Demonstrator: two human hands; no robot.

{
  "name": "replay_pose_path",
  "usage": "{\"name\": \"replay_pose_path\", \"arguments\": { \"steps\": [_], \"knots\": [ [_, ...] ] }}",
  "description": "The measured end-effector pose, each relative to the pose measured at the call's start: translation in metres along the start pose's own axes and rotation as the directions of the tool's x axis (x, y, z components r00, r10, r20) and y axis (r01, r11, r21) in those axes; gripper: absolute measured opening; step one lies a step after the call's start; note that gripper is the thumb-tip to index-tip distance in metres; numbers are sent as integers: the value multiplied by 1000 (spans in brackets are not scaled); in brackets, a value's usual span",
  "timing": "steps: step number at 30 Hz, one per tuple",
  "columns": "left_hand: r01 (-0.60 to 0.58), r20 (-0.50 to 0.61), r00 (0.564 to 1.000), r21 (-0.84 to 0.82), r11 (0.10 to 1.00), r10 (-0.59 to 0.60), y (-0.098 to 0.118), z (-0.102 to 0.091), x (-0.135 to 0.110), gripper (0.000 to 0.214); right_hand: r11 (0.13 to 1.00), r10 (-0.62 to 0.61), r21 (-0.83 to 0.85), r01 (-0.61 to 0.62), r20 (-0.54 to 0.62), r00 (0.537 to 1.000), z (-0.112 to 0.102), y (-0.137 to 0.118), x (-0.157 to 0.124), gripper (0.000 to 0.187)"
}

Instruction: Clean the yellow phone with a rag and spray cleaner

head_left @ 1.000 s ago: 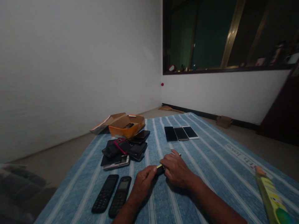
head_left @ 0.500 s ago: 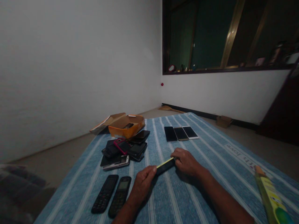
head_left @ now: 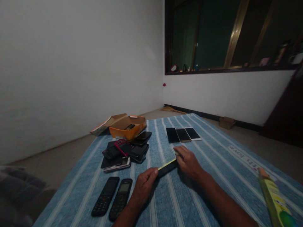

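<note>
Head view: the left hand [head_left: 144,183] pinches one end of a phone [head_left: 167,169] over the striped cloth [head_left: 163,206]; the right hand [head_left: 188,161] curls at its other end, grip unclear. Two keypad phones [head_left: 105,197] lie near the left wrist.

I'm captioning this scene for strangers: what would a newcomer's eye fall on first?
Probably the dark flat device with a yellowish edge, near the middle of the striped blue cloth, held in the left hand with the right hand at its other end. Next, perhaps, the open orange box at far left, a jumbled heap of phones before it.
</note>
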State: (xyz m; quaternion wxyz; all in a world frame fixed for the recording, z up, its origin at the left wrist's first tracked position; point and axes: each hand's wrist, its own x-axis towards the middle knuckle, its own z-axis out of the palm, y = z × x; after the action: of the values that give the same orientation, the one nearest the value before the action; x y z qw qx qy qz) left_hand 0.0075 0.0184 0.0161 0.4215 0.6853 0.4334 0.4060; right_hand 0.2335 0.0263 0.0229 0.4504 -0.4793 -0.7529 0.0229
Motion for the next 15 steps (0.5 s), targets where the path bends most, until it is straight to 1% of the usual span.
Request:
{"name": "replay_pose_path", "arguments": {
  "steps": [3, 5, 7, 10, 12, 15],
  "knots": [
    [-24, 6, 1000, -6, 1000, 24, 0, 0, 0, 41, 992, -127, 22, 126, 96, 987, 14, -24, -2, 34],
    [-29, 12, 1000, -15, 999, 29, 1, 1, 0, 40, 985, -167, -3, 170, 154, 974, 19, -34, -3, 31],
    [-31, 14, 999, -15, 999, 32, 2, 1, 0, 39, 981, -170, -55, 184, 199, 965, 19, -37, -4, 26],
    [-36, 15, 999, 1, 999, 36, 4, 1, -2, 39, 978, -141, -115, 172, 238, 961, 14, -34, -4, 19],
    [-42, 20, 999, 16, 999, 42, 4, 1, -3, 39, 979, -129, -122, 162, 243, 961, 11, -32, -4, 17],
    [-47, 30, 998, 22, 999, 46, 5, 1, -3, 38, 981, -147, -94, 172, 233, 961, 8, -36, -3, 16]
  ]
}}
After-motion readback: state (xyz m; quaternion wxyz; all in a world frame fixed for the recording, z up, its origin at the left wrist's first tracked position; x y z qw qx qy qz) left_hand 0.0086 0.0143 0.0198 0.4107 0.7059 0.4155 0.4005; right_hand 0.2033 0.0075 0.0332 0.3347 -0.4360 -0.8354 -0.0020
